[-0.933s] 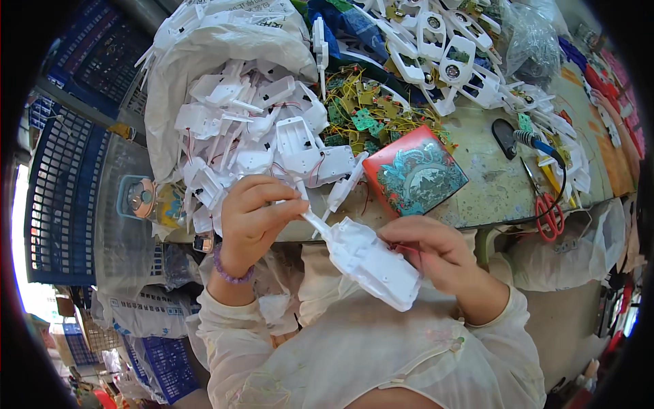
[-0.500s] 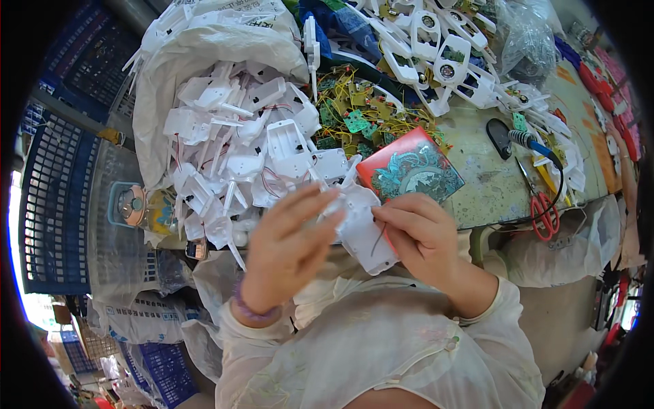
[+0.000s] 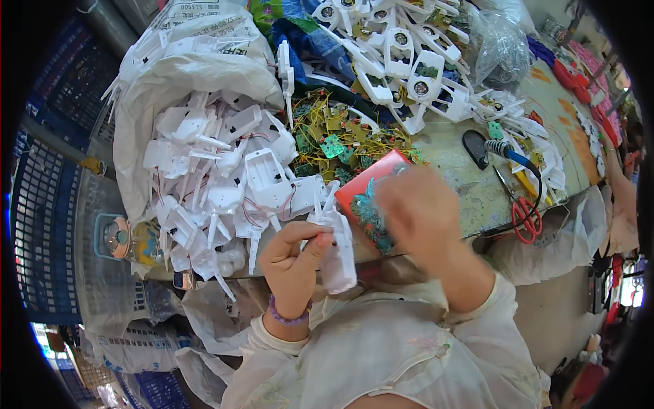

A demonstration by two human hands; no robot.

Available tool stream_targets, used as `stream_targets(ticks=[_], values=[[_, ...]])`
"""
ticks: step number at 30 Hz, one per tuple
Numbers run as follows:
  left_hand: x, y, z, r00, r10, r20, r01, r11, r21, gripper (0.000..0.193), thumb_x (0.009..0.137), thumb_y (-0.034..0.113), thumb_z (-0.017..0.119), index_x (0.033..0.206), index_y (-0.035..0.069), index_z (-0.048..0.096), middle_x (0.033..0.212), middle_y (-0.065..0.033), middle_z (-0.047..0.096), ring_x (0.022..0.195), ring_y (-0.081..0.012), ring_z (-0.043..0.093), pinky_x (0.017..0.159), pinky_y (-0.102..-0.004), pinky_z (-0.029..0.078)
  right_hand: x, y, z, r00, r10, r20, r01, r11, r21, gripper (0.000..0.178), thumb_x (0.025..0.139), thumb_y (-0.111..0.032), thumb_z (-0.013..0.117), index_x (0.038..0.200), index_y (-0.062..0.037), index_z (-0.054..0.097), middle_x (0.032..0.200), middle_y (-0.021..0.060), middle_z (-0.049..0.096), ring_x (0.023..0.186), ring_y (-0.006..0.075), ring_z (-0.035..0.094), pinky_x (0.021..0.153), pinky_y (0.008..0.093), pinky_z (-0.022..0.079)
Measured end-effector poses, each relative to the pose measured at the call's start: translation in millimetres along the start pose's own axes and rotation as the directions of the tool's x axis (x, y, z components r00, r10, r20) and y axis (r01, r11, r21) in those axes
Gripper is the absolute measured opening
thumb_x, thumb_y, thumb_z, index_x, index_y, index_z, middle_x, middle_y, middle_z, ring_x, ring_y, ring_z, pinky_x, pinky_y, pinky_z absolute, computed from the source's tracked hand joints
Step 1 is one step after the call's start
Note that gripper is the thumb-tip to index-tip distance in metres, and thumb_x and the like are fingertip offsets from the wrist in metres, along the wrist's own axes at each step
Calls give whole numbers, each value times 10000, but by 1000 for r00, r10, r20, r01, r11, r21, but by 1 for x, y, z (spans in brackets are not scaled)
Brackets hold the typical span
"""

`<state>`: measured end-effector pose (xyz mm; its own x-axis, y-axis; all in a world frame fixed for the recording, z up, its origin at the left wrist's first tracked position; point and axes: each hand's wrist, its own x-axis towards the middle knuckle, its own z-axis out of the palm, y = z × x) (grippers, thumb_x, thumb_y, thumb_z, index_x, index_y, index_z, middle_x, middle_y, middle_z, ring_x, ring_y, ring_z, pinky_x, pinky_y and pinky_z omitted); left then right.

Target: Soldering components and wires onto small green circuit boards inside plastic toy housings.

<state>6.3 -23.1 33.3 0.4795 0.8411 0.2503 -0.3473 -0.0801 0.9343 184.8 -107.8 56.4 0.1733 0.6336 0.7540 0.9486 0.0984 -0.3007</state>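
At the table's front edge, the fingers of my left hand [image 3: 291,255] are closed at the side of a white plastic housing [image 3: 338,264]. The housing is tilted, its lower end hanging over the edge towards me. My right hand [image 3: 422,204] is smeared by motion above a red box [image 3: 371,180] with a teal pattern, and hides part of it. Whether its fingers hold anything does not show. Left of the box, many similar white housings [image 3: 269,177] with thin red wires lie heaped. Behind it is a pile of green circuit boards [image 3: 332,146] with yellow wires.
A white woven sack [image 3: 129,157] stands behind the heap. White frames with round speakers [image 3: 421,88] pile up at the back. On the right lie a soldering iron [image 3: 521,158], a black oval piece [image 3: 475,148] and red-handled scissors [image 3: 526,221]. Blue crates [image 3: 44,238] stand at the left.
My left hand has closed on the housing, which has turned more edge-on. My right hand has left the housing and moved up over the red box. The whole view has shifted slightly.
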Motion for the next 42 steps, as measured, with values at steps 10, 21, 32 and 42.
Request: stream_targets(ticks=[10, 21, 32, 42], values=[[1, -10, -4, 999, 41, 35, -40, 999, -29, 133, 780, -61, 690, 887, -2, 639, 850, -69, 650, 794, -135, 595, 719, -239, 454, 25, 175, 43, 914, 355, 197, -159, 761, -629, 124, 771, -105, 572, 836, -89, 676, 939, 99, 543, 901, 279, 581, 719, 390, 508], [5, -12, -5, 994, 59, 92, -72, 988, 140, 114, 792, -12, 690, 903, -3, 666, 865, -63, 639, 787, -139, 587, 706, -246, 452, 59, 115, -8, 792, 352, -499, -184, 917, 353, 193, 886, -127, 646, 1064, -55, 664, 983, 17, 637, 838, 79, 566, 708, 213, 455], [0, -19, -11, 982, 100, 162, -119, 987, 111, 124, 807, 8, 679, 930, 6, 665, 978, -108, 655, 893, -165, 606, 768, -276, 472, 48, 24, -47, 847, 529, -51, -281, 528, 801, 249, 899, -140, 613, 1096, 12, 601, 910, 67, 659, 771, 120, 634, 643, 242, 537], [5, -22, 5, 810, 259, 526, -451, 848, 277, 213, 703, 17, 730, 908, 61, 689, 1146, -110, 620, 1031, -285, 590, 852, -371, 472, 8, 75, 1, 565, 752, 340, -750, 297, 591, 341, 844, -197, 681, 1121, -18, 595, 847, 31, 658, 757, 88, 605, 683, 234, 476]])
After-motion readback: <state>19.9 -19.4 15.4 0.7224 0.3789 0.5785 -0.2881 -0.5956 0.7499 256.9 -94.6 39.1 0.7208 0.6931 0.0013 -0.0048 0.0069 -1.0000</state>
